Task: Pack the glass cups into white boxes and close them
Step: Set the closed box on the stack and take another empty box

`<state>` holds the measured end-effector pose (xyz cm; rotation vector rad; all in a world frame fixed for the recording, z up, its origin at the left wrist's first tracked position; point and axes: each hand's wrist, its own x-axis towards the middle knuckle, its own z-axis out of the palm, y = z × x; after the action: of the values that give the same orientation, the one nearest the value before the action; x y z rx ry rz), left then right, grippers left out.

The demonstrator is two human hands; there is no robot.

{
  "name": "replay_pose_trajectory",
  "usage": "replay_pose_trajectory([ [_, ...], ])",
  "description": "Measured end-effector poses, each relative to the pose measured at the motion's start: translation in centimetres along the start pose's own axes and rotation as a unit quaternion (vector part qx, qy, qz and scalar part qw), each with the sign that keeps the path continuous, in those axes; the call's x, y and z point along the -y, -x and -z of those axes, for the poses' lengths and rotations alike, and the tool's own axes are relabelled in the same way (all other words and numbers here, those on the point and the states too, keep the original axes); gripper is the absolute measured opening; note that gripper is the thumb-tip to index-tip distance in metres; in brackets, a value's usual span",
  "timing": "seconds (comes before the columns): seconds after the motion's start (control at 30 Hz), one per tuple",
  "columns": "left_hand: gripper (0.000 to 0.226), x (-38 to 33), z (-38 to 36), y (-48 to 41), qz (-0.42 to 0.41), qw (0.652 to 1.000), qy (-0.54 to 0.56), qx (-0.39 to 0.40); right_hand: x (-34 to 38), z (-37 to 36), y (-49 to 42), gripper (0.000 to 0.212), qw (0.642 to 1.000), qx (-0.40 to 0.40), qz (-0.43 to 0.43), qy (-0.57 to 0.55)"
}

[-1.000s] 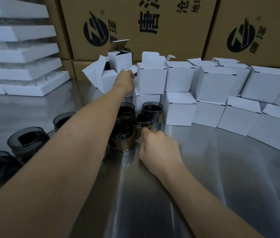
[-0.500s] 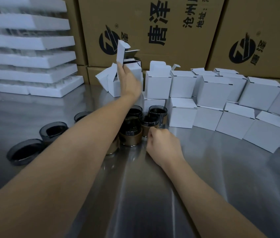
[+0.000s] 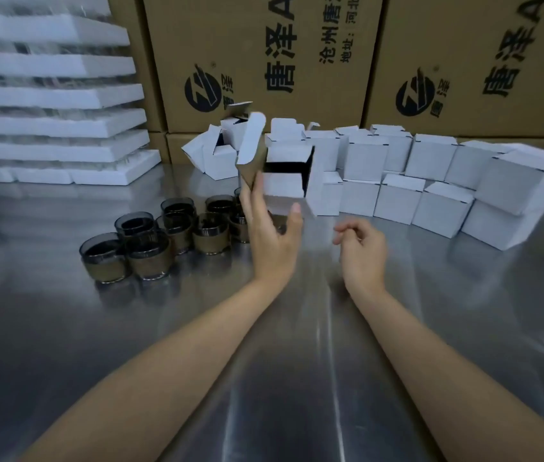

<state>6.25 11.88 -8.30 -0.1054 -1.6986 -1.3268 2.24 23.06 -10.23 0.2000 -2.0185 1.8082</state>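
– Several glass cups (image 3: 150, 248) stand unpacked in a cluster on the steel table (image 3: 297, 378), left of the hands. How far along does the head view put the packer?
– Midway, by the look of it. Shut white boxes (image 3: 397, 181) are stacked in a row along the back right. They are presumably filled, though nothing shows through them.
– And the box in hand?
– The left hand (image 3: 272, 241) clamps an open box (image 3: 284, 186) above the cups, thumb on one side, fingers on the other, lid flap upright. Its mouth is dark and no cup shows inside.
– The right hand (image 3: 362, 251)?
– Just beside it, fingers loosely curled, holding nothing. More open boxes (image 3: 217, 158) lie heaped behind, so loading and closing both remain.
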Motion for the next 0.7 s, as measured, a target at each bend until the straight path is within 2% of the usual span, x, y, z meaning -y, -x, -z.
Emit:
replay_pose_trajectory([
  [0.13,0.067,0.6,0.5,1.0,0.047,0.993,-0.019,0.103,0.0,1.4,0.1,0.035,0.999,-0.027,-0.02,-0.021],
  [0.23,0.07,0.9,0.5,1.1,0.054,0.985,-0.031,0.163,0.4,1.1,0.2,0.022,0.999,-0.035,0.0,0.007],
  [0.3,0.066,1.2,0.5,1.0,0.053,0.984,-0.043,0.167,0.4,0.9,0.2,0.012,0.999,-0.024,0.035,0.018],
  [0.5,0.06,1.9,0.7,0.1,0.168,0.975,0.022,0.148,0.0,0.6,0.1,0.025,0.995,0.08,0.058,0.024],
  [0.7,0.056,2.2,0.7,-0.2,0.191,0.968,0.043,0.158,0.1,0.5,0.1,0.027,0.997,0.054,0.047,0.004],
])
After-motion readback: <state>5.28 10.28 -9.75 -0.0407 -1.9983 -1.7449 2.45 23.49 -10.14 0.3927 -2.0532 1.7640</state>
